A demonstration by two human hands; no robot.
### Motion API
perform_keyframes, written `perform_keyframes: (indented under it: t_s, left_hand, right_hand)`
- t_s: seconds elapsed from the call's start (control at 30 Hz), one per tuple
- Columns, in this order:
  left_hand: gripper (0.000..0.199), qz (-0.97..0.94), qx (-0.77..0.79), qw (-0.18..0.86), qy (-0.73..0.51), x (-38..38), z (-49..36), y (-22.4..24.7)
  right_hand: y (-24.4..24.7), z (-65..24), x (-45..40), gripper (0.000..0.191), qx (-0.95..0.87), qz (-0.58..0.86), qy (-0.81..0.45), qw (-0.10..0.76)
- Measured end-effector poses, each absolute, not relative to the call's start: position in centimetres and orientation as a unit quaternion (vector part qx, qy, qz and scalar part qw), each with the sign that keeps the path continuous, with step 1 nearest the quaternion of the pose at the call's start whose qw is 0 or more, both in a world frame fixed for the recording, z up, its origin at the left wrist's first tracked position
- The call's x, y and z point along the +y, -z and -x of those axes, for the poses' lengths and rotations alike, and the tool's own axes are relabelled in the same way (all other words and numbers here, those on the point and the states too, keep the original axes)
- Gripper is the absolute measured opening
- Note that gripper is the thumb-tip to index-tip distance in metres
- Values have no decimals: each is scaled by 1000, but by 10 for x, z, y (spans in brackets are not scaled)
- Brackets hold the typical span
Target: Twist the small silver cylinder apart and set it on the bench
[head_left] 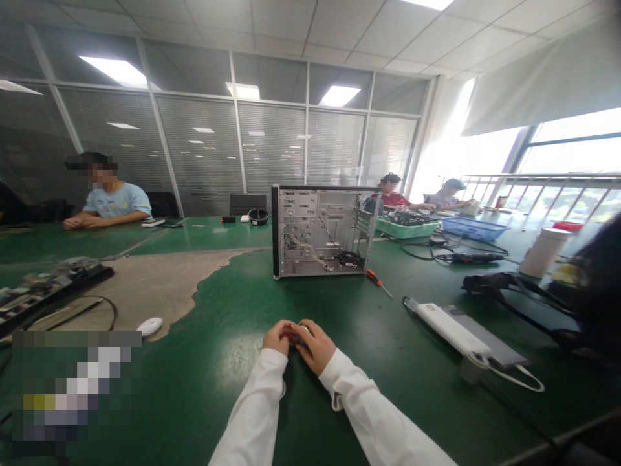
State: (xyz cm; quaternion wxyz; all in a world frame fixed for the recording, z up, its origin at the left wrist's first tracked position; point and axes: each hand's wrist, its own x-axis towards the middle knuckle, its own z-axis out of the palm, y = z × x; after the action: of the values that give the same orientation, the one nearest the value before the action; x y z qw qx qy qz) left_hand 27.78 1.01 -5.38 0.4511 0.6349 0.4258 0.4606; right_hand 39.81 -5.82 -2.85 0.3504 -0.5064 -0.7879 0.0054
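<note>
Cupping a small dark object (297,335) in a narrow grip, the left hand (275,338) and right hand (316,347) close around it, with an open computer case (320,233) at twelve o'clock.

- small item between the hands (297,335): dark with a slight shine, material too small to tell
- sleeves (255,401): matt white cloth, smooth
- pc case (320,239): bare, dull silver sheet metal with a black front edge
- screwdriver (379,283): glossy red plastic handle, thin metal shaft
- power bank (449,329): smooth white plastic with a faint sheen
- computer mouse (149,327): glossy white plastic
- counter (233,388): glossy green covering, worn through to a rough, matt beige patch (160,285)
- basket (475,228): blue plastic, slightly shiny
</note>
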Motion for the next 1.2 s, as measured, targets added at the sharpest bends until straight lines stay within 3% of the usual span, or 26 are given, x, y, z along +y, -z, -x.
perform_keyframes:
  t_s: [0.23,0.57,0.77,1.0,1.2]
  left_hand:
    - [36,-604,425,475,-477,10,-284,55]
    - [35,-630,424,438,-481,19,-286,65]
    - [36,-616,435,443,-485,20,-287,65]
    - [36,-626,435,435,-480,18,-285,65]
    - [38,-627,432,437,-479,20,-285,66]
  right_hand:
    - [34,-445,-83,40,-753,586,47,295]
    - [31,-602,-135,27,-471,866,166,33]
    - [29,-591,-134,40,-531,801,246,127]
    - [46,-476,-83,56,-731,651,59,196]
    - [47,-438,-47,34,-790,575,96,189]
